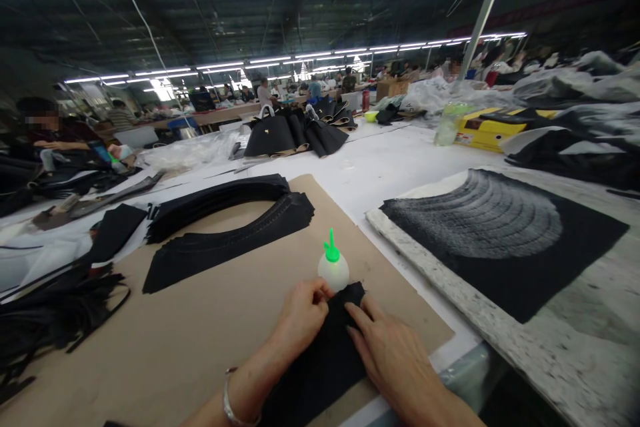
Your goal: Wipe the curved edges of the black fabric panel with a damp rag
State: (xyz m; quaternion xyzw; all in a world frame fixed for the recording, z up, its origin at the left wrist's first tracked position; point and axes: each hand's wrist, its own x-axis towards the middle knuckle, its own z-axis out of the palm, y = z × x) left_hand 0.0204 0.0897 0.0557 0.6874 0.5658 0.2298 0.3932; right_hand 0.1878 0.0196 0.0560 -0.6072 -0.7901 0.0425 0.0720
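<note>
A black fabric piece (327,360) lies on the brown board (210,333) at the near edge of the view. On its left edge, near the far end, my left hand (303,313) has its fingers closed in a pinch. My right hand (393,350) rests on the right edge of the same piece, its fingertips pressing down on the cloth. Just beyond both hands stands a round white bottle (333,272) with a green nozzle cap, its lower part partly hidden by the fabric.
Curved black pieces (235,233) lie on the board further off. A pale slab (400,240) on the right holds a black sheet (530,280). Black strips (55,320) are at left. Beyond are black bag parts (275,133), a yellow box (493,128) and people.
</note>
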